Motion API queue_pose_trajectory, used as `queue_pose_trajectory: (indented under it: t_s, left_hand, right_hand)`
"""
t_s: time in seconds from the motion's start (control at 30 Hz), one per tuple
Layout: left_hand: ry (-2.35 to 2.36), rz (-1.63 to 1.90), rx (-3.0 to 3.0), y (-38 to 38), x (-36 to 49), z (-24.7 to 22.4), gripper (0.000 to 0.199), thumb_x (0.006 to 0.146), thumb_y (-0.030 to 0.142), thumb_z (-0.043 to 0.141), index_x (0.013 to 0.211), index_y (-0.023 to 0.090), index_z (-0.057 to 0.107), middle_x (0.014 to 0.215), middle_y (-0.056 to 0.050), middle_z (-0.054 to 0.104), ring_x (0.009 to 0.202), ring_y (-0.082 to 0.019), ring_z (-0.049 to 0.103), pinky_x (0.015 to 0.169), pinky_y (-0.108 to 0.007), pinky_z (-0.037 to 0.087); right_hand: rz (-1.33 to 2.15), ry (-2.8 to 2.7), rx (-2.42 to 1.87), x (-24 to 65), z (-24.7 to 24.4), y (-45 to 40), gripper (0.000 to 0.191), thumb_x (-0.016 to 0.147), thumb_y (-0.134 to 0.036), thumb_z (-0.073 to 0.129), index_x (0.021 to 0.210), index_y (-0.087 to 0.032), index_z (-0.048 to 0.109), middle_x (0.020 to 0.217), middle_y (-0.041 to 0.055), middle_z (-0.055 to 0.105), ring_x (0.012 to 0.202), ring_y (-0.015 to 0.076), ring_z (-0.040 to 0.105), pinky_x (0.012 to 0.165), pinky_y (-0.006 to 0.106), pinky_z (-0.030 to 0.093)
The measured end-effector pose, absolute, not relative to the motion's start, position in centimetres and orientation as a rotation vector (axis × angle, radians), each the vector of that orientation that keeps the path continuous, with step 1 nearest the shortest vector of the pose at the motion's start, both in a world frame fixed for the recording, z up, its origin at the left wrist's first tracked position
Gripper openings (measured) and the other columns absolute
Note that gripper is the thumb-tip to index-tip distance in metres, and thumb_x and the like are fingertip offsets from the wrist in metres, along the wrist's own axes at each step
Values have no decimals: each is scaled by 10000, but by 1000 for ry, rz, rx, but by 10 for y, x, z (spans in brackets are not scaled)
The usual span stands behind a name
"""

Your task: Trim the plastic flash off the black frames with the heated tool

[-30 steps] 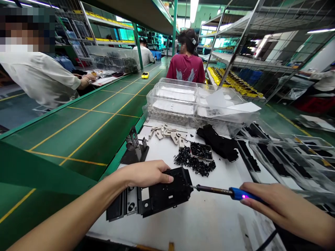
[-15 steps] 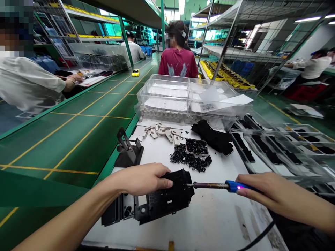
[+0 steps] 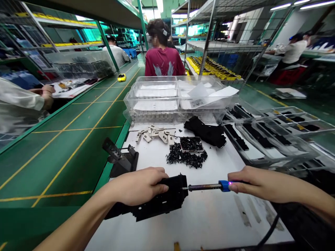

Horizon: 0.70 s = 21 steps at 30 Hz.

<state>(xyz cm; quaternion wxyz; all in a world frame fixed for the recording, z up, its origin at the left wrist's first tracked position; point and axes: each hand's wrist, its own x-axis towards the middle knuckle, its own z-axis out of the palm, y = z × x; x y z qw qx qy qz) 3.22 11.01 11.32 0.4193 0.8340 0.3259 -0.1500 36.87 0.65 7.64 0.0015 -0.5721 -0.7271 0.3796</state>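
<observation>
My left hand (image 3: 141, 186) is closed round a black plastic housing (image 3: 159, 205), its thumb lying on top near the right end. In my right hand (image 3: 253, 184) is a soldering iron (image 3: 206, 187) with a blue handle and a small lit lamp. The iron points left, and its tip meets the right end of the housing. Beyond the housing lies a pile of small black plastic pieces (image 3: 180, 157), with more of them in a small box (image 3: 192, 150). Pale metal blocks (image 3: 162, 136) lie scattered to the left of that box.
An iron stand (image 3: 120, 160) is at the table's left edge, beside a green conveyor (image 3: 86, 115). Clear plastic trays (image 3: 154, 94) are stacked behind a black cloth-like piece (image 3: 205, 132). More trays (image 3: 277, 139) hold black parts at right. A co-worker (image 3: 164, 59) is ahead.
The view has turned slightly right, so the scene sits further left. The housing looks tilted differently in my left hand. The iron's tip remains at its right end.
</observation>
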Motion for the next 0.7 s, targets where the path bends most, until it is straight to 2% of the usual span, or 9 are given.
queue_pose_trajectory:
  t_s: [0.1, 0.3, 0.43, 0.7]
  left_hand:
    - [897, -475, 2029, 122, 32, 107, 311, 910, 463, 456, 912, 192, 609, 952, -50, 632, 823, -222, 558, 735, -315, 418]
    - [892, -515, 1959, 137, 34, 97, 358, 856, 522, 509, 717, 194, 478, 709, 28, 465, 643, -146, 406, 585, -283, 322]
    - [892, -523, 1960, 135, 36, 101, 351, 852, 513, 518, 710, 197, 461, 690, 37, 435, 627, -137, 380, 559, -285, 281]
    - [890, -539, 1974, 132, 37, 104, 339, 855, 503, 504, 712, 200, 448, 687, 36, 433, 624, -138, 381, 550, -290, 271]
  right_hand:
    - [1285, -2373, -1779, 367, 77, 8, 509, 968, -625, 353, 827, -208, 608, 735, 27, 595, 711, 199, 570, 606, 270, 362]
    - [1282, -2378, -1758, 371, 80, 12, 470, 978, -600, 367, 788, -203, 534, 658, -12, 495, 614, 157, 487, 564, 264, 292]
    - [1316, -2373, -1729, 371, 82, 16, 427, 978, -569, 402, 785, -207, 522, 645, -23, 470, 587, 143, 454, 553, 260, 281]
    - [1272, -2467, -1705, 370, 84, 18, 417, 985, -554, 405, 797, -211, 551, 667, -15, 535, 605, 146, 501, 562, 256, 311]
